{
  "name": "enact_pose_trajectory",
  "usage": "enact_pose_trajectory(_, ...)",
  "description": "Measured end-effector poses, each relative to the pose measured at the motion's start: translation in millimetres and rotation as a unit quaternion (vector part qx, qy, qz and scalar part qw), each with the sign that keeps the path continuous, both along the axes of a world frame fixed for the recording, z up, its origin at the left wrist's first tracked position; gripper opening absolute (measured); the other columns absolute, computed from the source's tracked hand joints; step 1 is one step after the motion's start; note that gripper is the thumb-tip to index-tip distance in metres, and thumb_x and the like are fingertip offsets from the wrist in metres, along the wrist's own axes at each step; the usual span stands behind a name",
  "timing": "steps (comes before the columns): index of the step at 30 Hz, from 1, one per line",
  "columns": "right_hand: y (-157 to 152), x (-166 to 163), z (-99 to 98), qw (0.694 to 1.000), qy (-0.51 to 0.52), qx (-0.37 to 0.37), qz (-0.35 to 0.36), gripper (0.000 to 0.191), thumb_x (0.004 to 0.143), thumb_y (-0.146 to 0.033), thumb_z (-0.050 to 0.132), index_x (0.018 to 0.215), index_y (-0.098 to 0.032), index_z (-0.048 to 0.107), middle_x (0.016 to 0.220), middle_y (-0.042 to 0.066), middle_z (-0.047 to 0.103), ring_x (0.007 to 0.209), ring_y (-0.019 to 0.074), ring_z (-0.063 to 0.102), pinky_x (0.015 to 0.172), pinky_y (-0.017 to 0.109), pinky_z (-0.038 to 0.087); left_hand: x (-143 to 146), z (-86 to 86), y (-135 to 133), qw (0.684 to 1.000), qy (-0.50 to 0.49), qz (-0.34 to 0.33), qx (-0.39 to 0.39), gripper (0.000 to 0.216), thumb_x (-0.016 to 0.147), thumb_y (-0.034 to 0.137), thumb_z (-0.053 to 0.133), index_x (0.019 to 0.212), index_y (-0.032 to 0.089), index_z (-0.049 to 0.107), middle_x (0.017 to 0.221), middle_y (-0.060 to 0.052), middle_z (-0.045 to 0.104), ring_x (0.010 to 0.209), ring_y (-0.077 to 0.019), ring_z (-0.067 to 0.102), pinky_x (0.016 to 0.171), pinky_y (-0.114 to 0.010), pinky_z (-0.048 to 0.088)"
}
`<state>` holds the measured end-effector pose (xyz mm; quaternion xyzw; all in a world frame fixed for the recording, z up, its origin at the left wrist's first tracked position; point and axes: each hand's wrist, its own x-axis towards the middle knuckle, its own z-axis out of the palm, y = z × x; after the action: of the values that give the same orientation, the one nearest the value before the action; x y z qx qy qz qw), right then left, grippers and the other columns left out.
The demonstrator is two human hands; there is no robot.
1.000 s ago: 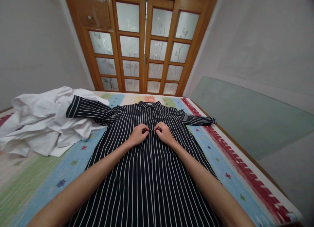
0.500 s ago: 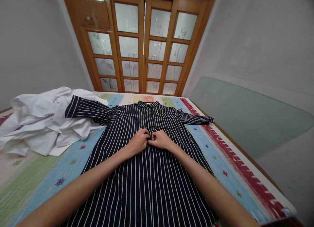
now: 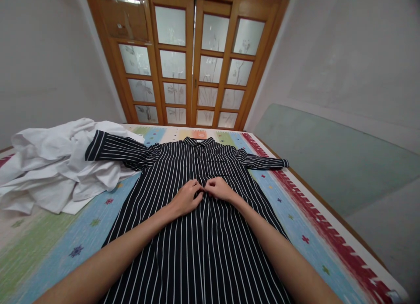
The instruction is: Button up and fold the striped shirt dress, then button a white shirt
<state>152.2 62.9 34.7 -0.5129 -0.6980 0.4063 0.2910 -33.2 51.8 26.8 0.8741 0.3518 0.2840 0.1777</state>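
Note:
A black shirt with thin white stripes lies flat, front up, on a colourful striped cover, collar toward the doors and both sleeves spread out. My left hand and my right hand meet at the middle of the shirt's front, at the button line about chest height. Each hand's fingers are curled and pinched on the fabric of the placket. What lies between the fingertips is too small to make out. Both bare forearms stretch over the shirt's lower half.
A heap of crumpled white cloth lies at the left, under the shirt's left sleeve. Wooden doors with frosted glass panes stand behind the bed. The bed's right edge runs along a pale green mat on the floor.
Both hands have slid a little toward me down the shirt's button line, staying pinched together at the centre. The shirt and the white heap have kept their places.

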Motion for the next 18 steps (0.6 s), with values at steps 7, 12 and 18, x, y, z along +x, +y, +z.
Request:
enact_pose_trajectory(7, 4.3, 8.1, -5.0, 0.993, 0.081, -0.068, 0.053, 0.015, 0.075, -0.021, 0.049, 0.063, -0.016, 0.057, 0.051, -0.005, 0.057, 0.032, 0.0043, 0.04, 0.034, 0.017, 0.028, -1.5, 1.6, -2.6, 1.0, 0.01, -0.018, -0.011, 0.008, 0.083, 0.018, 0.053, 0.085, 0.018, 0.06, 0.084, -0.003, 0.058, 0.083, -0.0191, 0.056, 0.078, -0.033, 0.047)
enact_pose_trajectory(12, 3.7, 9.4, -2.1, 0.992, 0.084, -0.069, 0.068, 0.017, 0.076, -0.031, 0.06, 0.068, -0.017, 0.055, 0.054, -0.005, 0.058, 0.035, 0.0049, 0.042, 0.034, 0.017, 0.03, -1.3, 4.7, 0.3, 0.997, -0.028, -0.019, -0.074, 0.009, 0.084, 0.018, 0.051, 0.084, 0.018, 0.06, 0.083, -0.003, 0.061, 0.078, -0.0171, 0.057, 0.073, -0.03, 0.046)
enact_pose_trajectory(18, 1.1, 9.0, 7.3, 0.992, 0.026, -0.056, 0.109, 0.028, 0.065, -0.039, 0.077, 0.067, -0.015, 0.062, 0.052, -0.006, 0.052, 0.044, 0.0065, 0.044, 0.042, 0.018, 0.033, -2.9, 10.6, 3.5, 0.984, -0.078, -0.011, -0.161, 0.01, 0.083, 0.018, 0.056, 0.082, 0.017, 0.066, 0.081, -0.003, 0.069, 0.077, -0.0168, 0.062, 0.074, -0.028, 0.047)
